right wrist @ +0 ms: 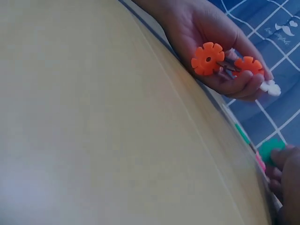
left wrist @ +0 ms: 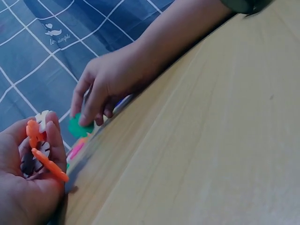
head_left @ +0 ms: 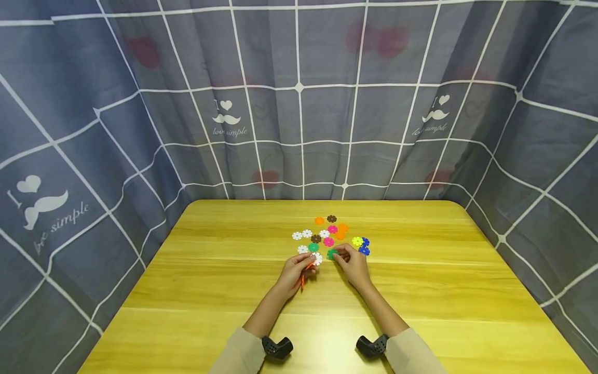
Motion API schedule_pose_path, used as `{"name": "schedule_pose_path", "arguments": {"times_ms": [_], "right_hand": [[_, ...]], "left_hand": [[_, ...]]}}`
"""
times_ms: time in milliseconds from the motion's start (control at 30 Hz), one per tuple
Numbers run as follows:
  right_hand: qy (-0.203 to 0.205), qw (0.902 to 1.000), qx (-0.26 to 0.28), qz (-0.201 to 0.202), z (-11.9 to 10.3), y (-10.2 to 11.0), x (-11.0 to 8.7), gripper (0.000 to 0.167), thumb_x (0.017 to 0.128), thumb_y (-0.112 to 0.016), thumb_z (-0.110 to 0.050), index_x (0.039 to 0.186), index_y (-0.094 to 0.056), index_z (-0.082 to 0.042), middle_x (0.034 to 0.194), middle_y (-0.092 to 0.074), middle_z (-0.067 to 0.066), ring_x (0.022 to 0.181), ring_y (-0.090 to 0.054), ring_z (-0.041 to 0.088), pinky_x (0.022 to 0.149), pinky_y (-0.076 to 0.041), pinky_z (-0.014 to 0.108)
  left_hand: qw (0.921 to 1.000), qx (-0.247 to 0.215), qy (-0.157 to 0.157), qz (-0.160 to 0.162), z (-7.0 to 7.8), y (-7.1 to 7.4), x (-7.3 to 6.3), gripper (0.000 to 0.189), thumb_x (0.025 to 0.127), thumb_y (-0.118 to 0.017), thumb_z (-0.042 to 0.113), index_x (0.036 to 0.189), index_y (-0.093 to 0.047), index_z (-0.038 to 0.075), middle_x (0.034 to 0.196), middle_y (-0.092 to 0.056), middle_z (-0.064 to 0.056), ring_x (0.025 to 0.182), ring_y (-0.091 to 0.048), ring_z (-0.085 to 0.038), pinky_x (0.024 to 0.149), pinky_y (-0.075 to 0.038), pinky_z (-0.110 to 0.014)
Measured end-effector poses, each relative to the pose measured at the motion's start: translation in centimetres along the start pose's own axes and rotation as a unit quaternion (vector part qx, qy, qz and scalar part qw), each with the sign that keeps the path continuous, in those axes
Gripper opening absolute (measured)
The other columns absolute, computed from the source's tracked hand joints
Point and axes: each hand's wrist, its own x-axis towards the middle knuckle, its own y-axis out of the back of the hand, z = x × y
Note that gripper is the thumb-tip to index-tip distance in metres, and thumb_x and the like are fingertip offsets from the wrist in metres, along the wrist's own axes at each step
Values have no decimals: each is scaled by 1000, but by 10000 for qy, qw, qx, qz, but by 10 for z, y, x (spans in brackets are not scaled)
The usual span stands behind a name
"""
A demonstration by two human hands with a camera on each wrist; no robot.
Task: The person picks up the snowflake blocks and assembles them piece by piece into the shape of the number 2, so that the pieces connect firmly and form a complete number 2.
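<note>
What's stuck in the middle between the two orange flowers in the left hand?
A dark brown piece, partly hidden, lies between one orange flower and the other orange flower beside the left hand's fingers. The right wrist view shows it.

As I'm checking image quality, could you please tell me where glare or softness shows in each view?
Head: bright glare on the table, lower centre; left wrist: the held green piece looks soft-edged; right wrist: pale sheen at lower left, and the held white piece looks soft.
</note>
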Motion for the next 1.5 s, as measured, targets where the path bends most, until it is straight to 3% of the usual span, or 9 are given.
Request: {"name": "schedule_pose_path", "arguments": {"times_ms": [133,300,533,900,1033,1200,1500], "right_hand": [[-150,9966,789,-184,-8,1,-12,10,83,-69,-10,91,-66,-7,80,-67,4,70,-63,20,61,-53,24],[-204,9886,1419,-460,-33,6,-24,11,83,-66,-1,92,-62,4,82,-67,17,73,-64,36,63,-55,36],[-91,9876,1489,-483,-55,13,-29,12,83,-64,4,93,-59,9,85,-65,22,73,-63,41,61,-54,40],[128,9816,1851,-446,-52,11,-28,12,83,-63,7,93,-58,11,85,-63,26,76,-62,42,64,-53,45],[283,9829,1763,-456,-52,10,-29,11,82,-64,9,92,-60,11,85,-65,24,77,-64,38,67,-54,43],[977,9883,1122,-321,-52,9,-30,12,78,-65,13,89,-65,9,85,-67,21,75,-66,35,68,-54,33],[1658,9844,578,-100,-57,8,-30,18,71,-66,22,84,-66,9,81,-67,21,71,-66,35,63,-55,33]], "left_hand": [[10000,-1,8,53,1,-1,-1,10,90,-60,6,95,-62,-2,72,-63,-5,63,-64,-12,62,-53,-20],[9999,112,20,-67,3,-1,-1,6,90,-59,6,88,-61,1,72,-62,-6,63,-64,-13,62,-54,-23],[9992,366,-27,-126,2,-2,-1,12,91,-59,8,80,-60,2,69,-60,-6,61,-63,-15,62,-54,-25],[9984,505,-219,-118,1,-4,-3,14,88,-62,11,78,-59,3,66,-61,-5,57,-62,-12,56,-53,-22],[9983,545,-185,-123,1,-4,-3,13,88,-61,10,77,-60,3,66,-60,-5,57,-62,-12,56,-53,-22],[9981,559,-180,-178,-1,-3,-1,13,89,-60,7,77,-60,1,67,-62,-6,57,-63,-13,57,-54,-22],[9969,689,-163,-342,3,-2,-3,13,90,-57,1,81,-57,-9,76,-61,-10,59,-63,-14,59,-54,-24]]}}
